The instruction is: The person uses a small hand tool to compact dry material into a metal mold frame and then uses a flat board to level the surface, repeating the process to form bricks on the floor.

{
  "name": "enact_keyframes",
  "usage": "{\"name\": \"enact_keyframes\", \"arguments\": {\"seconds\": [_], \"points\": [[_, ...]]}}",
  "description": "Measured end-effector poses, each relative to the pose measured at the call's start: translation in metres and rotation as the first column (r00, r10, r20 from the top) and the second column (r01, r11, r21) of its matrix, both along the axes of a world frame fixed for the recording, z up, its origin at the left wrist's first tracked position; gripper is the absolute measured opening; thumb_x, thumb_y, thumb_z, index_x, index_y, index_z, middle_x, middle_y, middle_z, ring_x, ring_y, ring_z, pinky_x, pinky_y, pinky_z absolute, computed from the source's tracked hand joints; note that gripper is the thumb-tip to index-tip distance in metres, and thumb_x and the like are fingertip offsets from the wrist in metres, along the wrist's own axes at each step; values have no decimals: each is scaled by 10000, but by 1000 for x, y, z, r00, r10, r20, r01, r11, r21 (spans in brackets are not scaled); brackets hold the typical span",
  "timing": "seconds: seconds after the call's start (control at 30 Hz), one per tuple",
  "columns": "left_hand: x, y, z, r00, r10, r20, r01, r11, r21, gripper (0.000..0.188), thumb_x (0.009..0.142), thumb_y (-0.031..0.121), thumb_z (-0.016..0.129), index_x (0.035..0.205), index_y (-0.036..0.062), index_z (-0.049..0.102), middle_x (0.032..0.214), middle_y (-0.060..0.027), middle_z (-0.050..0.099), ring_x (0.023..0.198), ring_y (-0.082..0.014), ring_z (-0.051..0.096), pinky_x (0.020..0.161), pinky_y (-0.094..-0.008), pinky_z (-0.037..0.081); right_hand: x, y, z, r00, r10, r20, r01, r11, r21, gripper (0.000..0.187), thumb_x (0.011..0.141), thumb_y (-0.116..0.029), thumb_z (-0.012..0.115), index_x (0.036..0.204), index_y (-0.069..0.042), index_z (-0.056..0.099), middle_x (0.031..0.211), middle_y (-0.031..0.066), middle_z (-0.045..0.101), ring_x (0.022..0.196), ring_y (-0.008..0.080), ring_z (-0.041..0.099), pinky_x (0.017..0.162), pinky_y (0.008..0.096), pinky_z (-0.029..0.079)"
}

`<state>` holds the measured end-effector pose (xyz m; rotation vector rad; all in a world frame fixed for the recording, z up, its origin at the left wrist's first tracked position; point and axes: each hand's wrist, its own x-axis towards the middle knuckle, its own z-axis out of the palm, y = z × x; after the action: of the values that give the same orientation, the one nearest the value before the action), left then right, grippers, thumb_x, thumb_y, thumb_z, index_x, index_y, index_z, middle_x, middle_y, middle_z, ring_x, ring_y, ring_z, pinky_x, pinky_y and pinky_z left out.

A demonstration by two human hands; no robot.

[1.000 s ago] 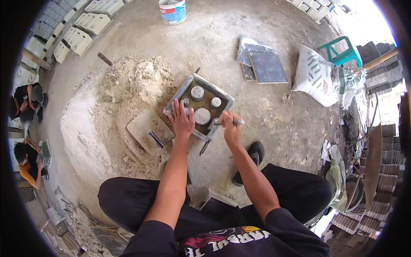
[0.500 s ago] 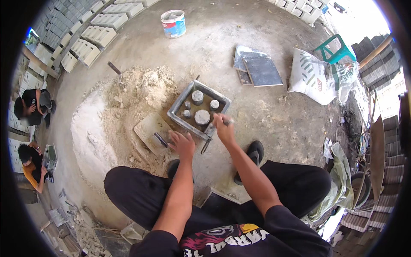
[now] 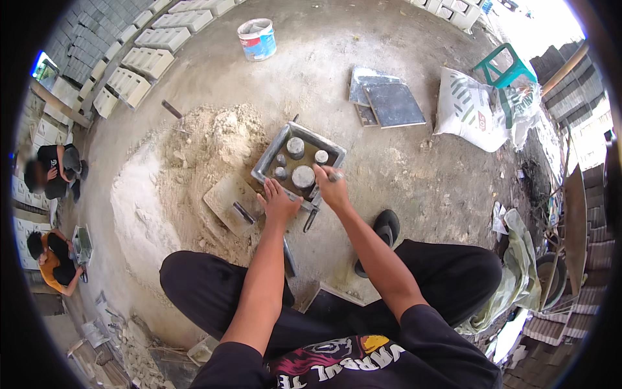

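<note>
A square grey metal mould (image 3: 265, 157) stands on the floor in front of me, with several round grey plugs (image 3: 302, 177) upright inside it. My left hand (image 3: 280, 204) lies on the mould's near-left edge, fingers spread and holding nothing. At the near-right corner, my right hand (image 3: 332, 189) is closed, and a small grey end (image 3: 335, 176) pokes out of the fist; the rest of that thing is hidden. A dark metal loop handle (image 3: 310, 221) juts from the mould's near corner. Left of my left hand is a dusty flat plate (image 3: 223, 202) with a short dark bar grip (image 3: 243, 212).
A heap of sandy powder (image 3: 210, 142) lies left of the mould. Beyond are a bucket (image 3: 257, 42), flat dark panels (image 3: 393, 104), a white sack (image 3: 468, 107) and a green stool (image 3: 506, 68). Two people (image 3: 55, 259) sit at far left, near pale blocks (image 3: 128, 86).
My left hand has moved forward and right from beside the plate's grip onto the mould's edge. My right hand has shifted slightly forward and left, still closed.
</note>
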<state>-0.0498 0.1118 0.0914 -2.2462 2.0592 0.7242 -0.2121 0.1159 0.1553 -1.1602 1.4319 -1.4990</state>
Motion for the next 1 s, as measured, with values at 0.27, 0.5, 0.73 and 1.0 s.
{"name": "enact_keyframes", "arguments": {"seconds": [0.27,0.5,0.73,1.0], "points": [[24,-6,4,999,-38,36,32,987,161,1364,625,597,773,1487,-14,-88,1580,-185,-93,1468,-278,-94,1153,-553,-10,20,12,42,959,-155,238,182,979,-93,403,932,-176,518,551,-59,456,543,-15,460,513,66,379,483,267,275],[12,-9,-1,999,-31,-30,35,988,151,1374,621,568,802,1484,-21,-91,1572,-201,-118,1467,-313,-74,1155,-551,39,6,11,22,943,-170,287,211,970,-118,427,943,-195,550,548,-43,491,535,-41,448,509,43,393,477,250,275],[17,-6,-17,995,-11,-101,20,995,94,1415,596,560,823,1474,-22,-122,1564,-198,-160,1461,-335,-96,1143,-582,63,39,19,28,937,-321,136,342,921,-186,440,930,-149,542,515,-66,421,495,-29,393,451,63,329,434,271,237],[4,-17,4,990,119,-72,-114,991,75,1500,466,483,907,1468,-68,-64,1565,-234,-76,1465,-342,-24,1171,-496,91,14,20,15,976,-181,125,203,959,-198,410,936,-168,542,552,-46,469,547,-32,459,510,53,393,470,264,278]]}}
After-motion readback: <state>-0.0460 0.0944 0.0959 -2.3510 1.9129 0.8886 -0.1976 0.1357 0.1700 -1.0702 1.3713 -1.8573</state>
